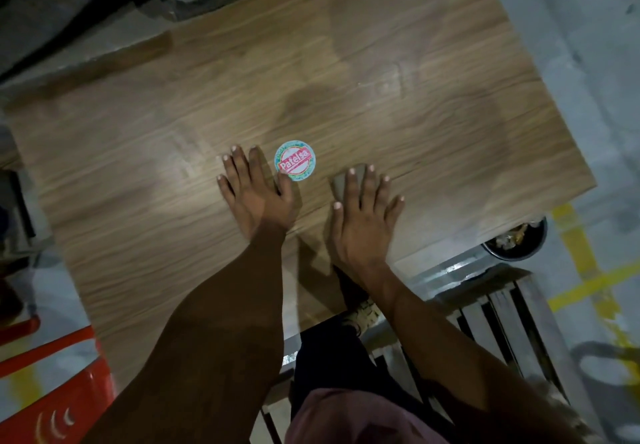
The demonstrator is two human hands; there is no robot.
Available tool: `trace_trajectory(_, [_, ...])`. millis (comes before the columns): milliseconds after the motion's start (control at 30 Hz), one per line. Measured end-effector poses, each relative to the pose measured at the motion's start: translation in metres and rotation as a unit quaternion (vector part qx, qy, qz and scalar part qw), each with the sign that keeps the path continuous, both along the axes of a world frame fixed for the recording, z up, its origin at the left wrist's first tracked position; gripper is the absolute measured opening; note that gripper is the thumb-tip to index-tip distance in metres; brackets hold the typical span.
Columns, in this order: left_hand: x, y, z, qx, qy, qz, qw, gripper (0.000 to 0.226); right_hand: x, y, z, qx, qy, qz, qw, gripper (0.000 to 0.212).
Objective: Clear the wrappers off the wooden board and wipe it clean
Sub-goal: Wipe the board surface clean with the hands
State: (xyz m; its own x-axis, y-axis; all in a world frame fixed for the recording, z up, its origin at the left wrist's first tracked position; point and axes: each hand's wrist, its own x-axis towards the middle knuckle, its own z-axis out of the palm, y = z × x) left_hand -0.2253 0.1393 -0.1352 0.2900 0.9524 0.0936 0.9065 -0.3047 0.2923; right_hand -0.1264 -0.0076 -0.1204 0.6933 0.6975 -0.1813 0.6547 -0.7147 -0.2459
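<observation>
Wiping step, by appearance: right hand (363, 215) flat, fingers straight, pressing grey cloth (341, 183) on wooden board (415, 97); left hand (254, 194) flat, fingers spread, thumb touching round wrapper (294, 161); next: lift wrapper off, wipe beneath.

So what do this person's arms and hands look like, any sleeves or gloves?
Both arms are bare from the elbows down, with no sleeve in view. The left hand and right hand wear no gloves, rings, watch or bracelet that I can see. The fingers are uncovered, with short, pale nails.
</observation>
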Motion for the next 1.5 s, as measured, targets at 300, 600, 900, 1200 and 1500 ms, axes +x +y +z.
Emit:
trace_trajectory(300, [0.0,0.001,-0.002,-0.002,0.006,-0.002,1.0,0.067,0.008,-0.039,0.001,0.001,0.008,0.033,0.999,0.064])
trace_trajectory(600, [0.001,-0.001,0.003,-0.006,0.004,-0.005,1.0,0.066,-0.014,-0.068,-0.003,-0.004,-0.003,0.143,0.99,0.065])
trace_trajectory(900, [0.0,0.0,0.004,-0.023,0.011,-0.002,1.0,0.068,-0.025,-0.095,-0.002,-0.017,0.012,0.132,0.991,0.065])
trace_trajectory(1200, [0.0,0.001,0.002,-0.01,0.014,-0.003,1.0,0.067,-0.027,-0.124,-0.003,-0.013,0.039,0.063,0.997,0.067])
trace_trajectory(1500, [0.001,0.0,0.005,-0.017,0.018,0.0,1.0,0.068,-0.016,-0.146,-0.004,-0.026,0.049,-0.063,0.996,0.067])
